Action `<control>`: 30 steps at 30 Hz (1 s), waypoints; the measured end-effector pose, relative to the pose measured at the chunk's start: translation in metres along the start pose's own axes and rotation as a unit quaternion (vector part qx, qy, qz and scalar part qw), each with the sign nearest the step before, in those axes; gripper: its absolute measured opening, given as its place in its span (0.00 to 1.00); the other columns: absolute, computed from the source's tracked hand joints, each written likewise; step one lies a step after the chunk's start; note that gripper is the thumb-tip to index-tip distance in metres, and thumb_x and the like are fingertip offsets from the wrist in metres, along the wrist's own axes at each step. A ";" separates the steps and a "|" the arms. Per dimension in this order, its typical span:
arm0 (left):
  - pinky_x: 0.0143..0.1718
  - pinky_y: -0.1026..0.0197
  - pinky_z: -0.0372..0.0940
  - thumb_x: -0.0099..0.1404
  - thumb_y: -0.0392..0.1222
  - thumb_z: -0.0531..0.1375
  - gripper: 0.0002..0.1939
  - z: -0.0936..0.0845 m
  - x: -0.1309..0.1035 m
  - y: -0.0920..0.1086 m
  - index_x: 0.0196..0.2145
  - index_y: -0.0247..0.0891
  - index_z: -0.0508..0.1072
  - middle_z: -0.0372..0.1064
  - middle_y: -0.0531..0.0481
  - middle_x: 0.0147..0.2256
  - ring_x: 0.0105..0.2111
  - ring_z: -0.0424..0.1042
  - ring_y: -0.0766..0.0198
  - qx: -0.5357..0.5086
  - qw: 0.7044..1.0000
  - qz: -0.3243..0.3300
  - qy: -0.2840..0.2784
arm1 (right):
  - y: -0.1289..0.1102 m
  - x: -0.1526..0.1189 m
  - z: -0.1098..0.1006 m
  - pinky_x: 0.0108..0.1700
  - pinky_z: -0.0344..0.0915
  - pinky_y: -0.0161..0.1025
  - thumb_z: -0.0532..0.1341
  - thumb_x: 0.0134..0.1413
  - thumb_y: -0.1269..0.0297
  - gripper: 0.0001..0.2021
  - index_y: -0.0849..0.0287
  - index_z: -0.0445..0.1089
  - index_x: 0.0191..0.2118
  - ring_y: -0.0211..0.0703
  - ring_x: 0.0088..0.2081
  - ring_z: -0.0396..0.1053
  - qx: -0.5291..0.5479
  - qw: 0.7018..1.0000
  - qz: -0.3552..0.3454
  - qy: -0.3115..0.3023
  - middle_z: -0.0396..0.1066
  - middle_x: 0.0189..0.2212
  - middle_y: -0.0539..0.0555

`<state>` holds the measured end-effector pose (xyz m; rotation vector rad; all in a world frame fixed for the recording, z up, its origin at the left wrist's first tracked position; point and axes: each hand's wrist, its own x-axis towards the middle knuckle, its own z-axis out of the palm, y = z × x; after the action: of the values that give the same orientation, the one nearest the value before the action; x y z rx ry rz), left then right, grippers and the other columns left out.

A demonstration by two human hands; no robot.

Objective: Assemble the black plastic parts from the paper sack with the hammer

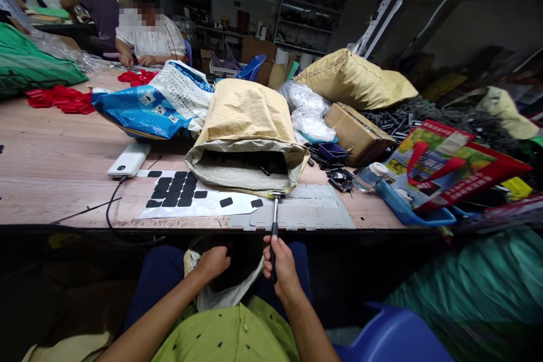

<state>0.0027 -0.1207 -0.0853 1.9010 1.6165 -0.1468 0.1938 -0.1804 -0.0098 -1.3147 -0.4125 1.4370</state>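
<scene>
In my right hand (280, 263) is a small hammer (275, 220), gripped by its black handle, its head up at the table edge before the sack mouth. My left hand (214, 263) is closed at the rim of an open white-lined bag (231, 294) on my lap; whatever its fingers hold is hidden. A tan paper sack (250, 107) lies on the table with its dark mouth toward me and a small black piece inside. A white sheet with black rounded-square stickers (180, 189) lies to the left, beside a grey metal plate (309, 209).
A white power bank (129, 160) with a black cable sits at left, near a blue-white bag (156, 104). On the right are a cardboard box (358, 133), a jar (370, 176), a blue tray (411, 209) and a red bag (453, 164). Two people sit across the table.
</scene>
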 end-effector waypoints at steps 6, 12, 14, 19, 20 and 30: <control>0.33 0.60 0.67 0.60 0.46 0.62 0.09 -0.044 -0.007 0.031 0.36 0.42 0.78 0.79 0.45 0.36 0.35 0.78 0.55 -0.071 0.983 0.144 -0.085 | -0.002 0.000 0.001 0.13 0.48 0.28 0.67 0.45 0.36 0.29 0.57 0.67 0.40 0.28 0.14 0.50 -0.003 1.000 0.005 0.000 0.60 0.19 0.41; 0.26 0.64 0.63 0.65 0.52 0.57 0.17 -0.143 0.047 0.112 0.36 0.36 0.78 0.78 0.47 0.29 0.24 0.72 0.64 -0.267 0.945 0.185 0.023 | 0.000 -0.001 0.001 0.13 0.48 0.28 0.67 0.45 0.35 0.29 0.58 0.67 0.40 0.27 0.14 0.50 -0.003 1.000 0.009 0.004 0.60 0.19 0.40; 0.32 0.64 0.65 0.65 0.50 0.57 0.16 -0.163 0.083 0.136 0.34 0.35 0.79 0.79 0.44 0.31 0.30 0.75 0.61 -0.245 0.951 0.088 0.169 | 0.000 -0.001 0.000 0.13 0.48 0.27 0.67 0.45 0.35 0.30 0.57 0.67 0.40 0.27 0.14 0.50 -0.002 1.000 0.009 0.001 0.60 0.19 0.40; 0.39 0.56 0.67 0.63 0.50 0.59 0.17 -0.176 0.152 0.168 0.36 0.32 0.80 0.79 0.33 0.36 0.42 0.78 0.49 -0.215 0.951 -0.065 0.212 | 0.002 0.001 -0.004 0.13 0.48 0.27 0.66 0.46 0.34 0.30 0.57 0.68 0.40 0.27 0.14 0.50 -0.007 1.000 0.015 0.001 0.60 0.20 0.41; 0.40 0.54 0.68 0.62 0.50 0.60 0.18 -0.175 0.159 0.170 0.38 0.31 0.80 0.78 0.30 0.38 0.44 0.77 0.46 -0.210 0.951 -0.080 0.214 | 0.003 0.001 -0.004 0.13 0.48 0.27 0.66 0.46 0.34 0.30 0.57 0.68 0.40 0.27 0.14 0.50 -0.005 1.000 0.016 0.000 0.60 0.20 0.41; 0.39 0.54 0.67 0.52 0.50 0.66 0.15 -0.176 0.144 0.156 0.35 0.38 0.80 0.79 0.37 0.41 0.45 0.76 0.46 -0.134 0.970 -0.074 0.189 | 0.002 0.000 -0.003 0.13 0.48 0.27 0.65 0.47 0.35 0.29 0.57 0.67 0.41 0.27 0.15 0.50 -0.004 1.000 0.013 -0.002 0.60 0.20 0.41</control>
<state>0.1268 0.0864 0.0472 1.6675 1.9163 0.3785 0.1951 -0.1822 -0.0123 -1.3285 -0.4045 1.4611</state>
